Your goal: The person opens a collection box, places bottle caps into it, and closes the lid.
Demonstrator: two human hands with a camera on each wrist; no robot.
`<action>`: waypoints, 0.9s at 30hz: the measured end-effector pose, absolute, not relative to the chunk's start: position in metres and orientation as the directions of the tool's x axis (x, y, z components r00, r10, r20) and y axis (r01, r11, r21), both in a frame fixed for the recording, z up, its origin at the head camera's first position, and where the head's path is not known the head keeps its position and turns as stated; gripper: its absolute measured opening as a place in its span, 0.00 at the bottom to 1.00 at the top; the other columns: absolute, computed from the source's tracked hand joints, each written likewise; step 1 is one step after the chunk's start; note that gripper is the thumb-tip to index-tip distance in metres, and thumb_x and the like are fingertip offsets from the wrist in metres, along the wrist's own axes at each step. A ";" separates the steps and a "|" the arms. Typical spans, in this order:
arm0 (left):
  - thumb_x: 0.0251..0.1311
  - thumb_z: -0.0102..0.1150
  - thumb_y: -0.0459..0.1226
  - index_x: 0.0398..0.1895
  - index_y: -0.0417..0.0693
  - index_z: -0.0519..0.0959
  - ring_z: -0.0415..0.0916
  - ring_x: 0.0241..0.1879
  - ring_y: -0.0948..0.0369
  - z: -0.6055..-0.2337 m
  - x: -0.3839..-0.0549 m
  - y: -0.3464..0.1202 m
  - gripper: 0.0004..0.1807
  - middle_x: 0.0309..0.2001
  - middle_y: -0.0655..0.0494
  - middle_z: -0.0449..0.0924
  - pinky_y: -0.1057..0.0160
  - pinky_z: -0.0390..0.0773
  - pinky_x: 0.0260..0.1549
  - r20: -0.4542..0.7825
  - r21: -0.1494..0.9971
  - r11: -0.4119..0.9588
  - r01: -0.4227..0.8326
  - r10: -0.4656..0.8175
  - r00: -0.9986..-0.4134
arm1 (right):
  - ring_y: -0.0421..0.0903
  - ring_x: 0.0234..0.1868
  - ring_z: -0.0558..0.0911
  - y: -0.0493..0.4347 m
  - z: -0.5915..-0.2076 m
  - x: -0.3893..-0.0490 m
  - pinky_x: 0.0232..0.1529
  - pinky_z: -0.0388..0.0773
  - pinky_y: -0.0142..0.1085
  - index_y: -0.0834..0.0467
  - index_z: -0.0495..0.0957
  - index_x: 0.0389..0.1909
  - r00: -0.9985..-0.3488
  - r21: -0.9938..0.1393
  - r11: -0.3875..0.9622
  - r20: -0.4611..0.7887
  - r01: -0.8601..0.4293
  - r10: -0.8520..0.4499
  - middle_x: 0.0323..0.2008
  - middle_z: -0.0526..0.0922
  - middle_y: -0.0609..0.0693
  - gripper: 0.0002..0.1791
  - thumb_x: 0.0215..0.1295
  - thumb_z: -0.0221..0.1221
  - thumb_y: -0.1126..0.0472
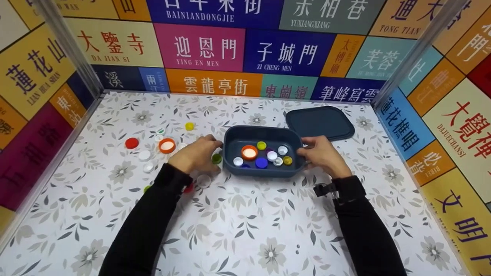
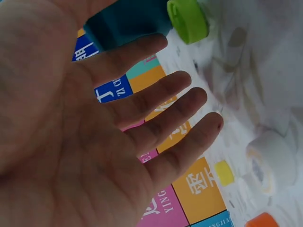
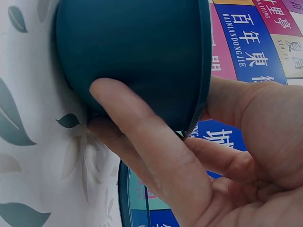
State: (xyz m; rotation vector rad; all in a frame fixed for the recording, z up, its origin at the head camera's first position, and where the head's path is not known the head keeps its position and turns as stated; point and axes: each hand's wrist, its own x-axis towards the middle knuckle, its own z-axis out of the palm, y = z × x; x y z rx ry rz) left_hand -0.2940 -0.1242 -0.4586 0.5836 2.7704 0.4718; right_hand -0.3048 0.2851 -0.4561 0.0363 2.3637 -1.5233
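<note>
Sign-covered walls (image 1: 205,48) round floral tabletop (image 1: 215,226); right hand (image 1: 323,154) grips dark box (image 1: 262,171); left hand (image 1: 196,154) beside, fingers spread.

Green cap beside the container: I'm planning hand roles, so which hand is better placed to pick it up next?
Probably the left hand: it is open and right beside the green cap, while the right hand holds the opposite end of the container.
</note>
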 end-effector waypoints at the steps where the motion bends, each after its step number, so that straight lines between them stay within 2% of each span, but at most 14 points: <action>1: 0.59 0.86 0.41 0.81 0.47 0.81 0.79 0.72 0.43 -0.459 -0.294 -0.123 0.44 0.74 0.40 0.79 0.41 0.84 0.77 -0.194 0.360 0.868 0.342 0.429 -0.882 | 0.44 0.36 0.95 0.285 -0.456 -0.305 0.30 0.94 0.37 0.63 0.73 0.86 -0.947 -0.882 0.428 -0.284 0.197 -0.151 0.61 0.92 0.70 0.36 0.79 0.64 0.68; 6: 0.60 0.86 0.39 0.75 0.45 0.85 0.81 0.66 0.45 -0.462 -0.297 -0.122 0.38 0.68 0.41 0.82 0.43 0.86 0.72 -0.191 0.339 0.872 0.354 0.432 -0.881 | 0.46 0.34 0.95 0.284 -0.453 -0.305 0.30 0.94 0.37 0.62 0.74 0.86 -0.946 -0.877 0.437 -0.287 0.198 -0.147 0.61 0.92 0.73 0.36 0.79 0.64 0.68; 10: 0.61 0.84 0.33 0.65 0.42 0.90 0.84 0.58 0.48 -0.463 -0.300 -0.122 0.27 0.59 0.42 0.86 0.46 0.89 0.66 -0.161 0.342 0.858 0.382 0.454 -0.876 | 0.46 0.34 0.96 0.285 -0.454 -0.306 0.31 0.94 0.38 0.63 0.72 0.87 -0.942 -0.879 0.428 -0.297 0.208 -0.153 0.63 0.91 0.74 0.36 0.80 0.64 0.68; 15: 0.61 0.79 0.26 0.54 0.41 0.93 0.86 0.53 0.49 -0.464 -0.303 -0.123 0.17 0.51 0.43 0.91 0.47 0.90 0.60 -0.121 0.368 0.836 0.408 0.478 -0.870 | 0.47 0.35 0.96 0.285 -0.454 -0.305 0.33 0.95 0.39 0.63 0.72 0.87 -0.943 -0.883 0.421 -0.295 0.208 -0.153 0.58 0.93 0.72 0.36 0.81 0.65 0.68; 22: 0.63 0.78 0.25 0.52 0.42 0.94 0.87 0.52 0.48 -0.462 -0.303 -0.126 0.15 0.50 0.43 0.92 0.48 0.91 0.59 -0.113 0.387 0.825 0.413 0.487 -0.866 | 0.48 0.34 0.97 0.284 -0.454 -0.305 0.35 0.96 0.41 0.64 0.71 0.87 -0.943 -0.883 0.422 -0.296 0.208 -0.154 0.60 0.92 0.75 0.36 0.81 0.64 0.68; 27: 0.62 0.77 0.25 0.54 0.39 0.94 0.88 0.54 0.46 -0.457 -0.303 -0.128 0.17 0.51 0.40 0.93 0.46 0.92 0.60 -0.039 0.395 0.808 0.438 0.491 -0.870 | 0.46 0.33 0.96 0.284 -0.454 -0.304 0.32 0.95 0.38 0.64 0.71 0.88 -0.946 -0.877 0.440 -0.285 0.192 -0.156 0.64 0.90 0.76 0.37 0.81 0.63 0.68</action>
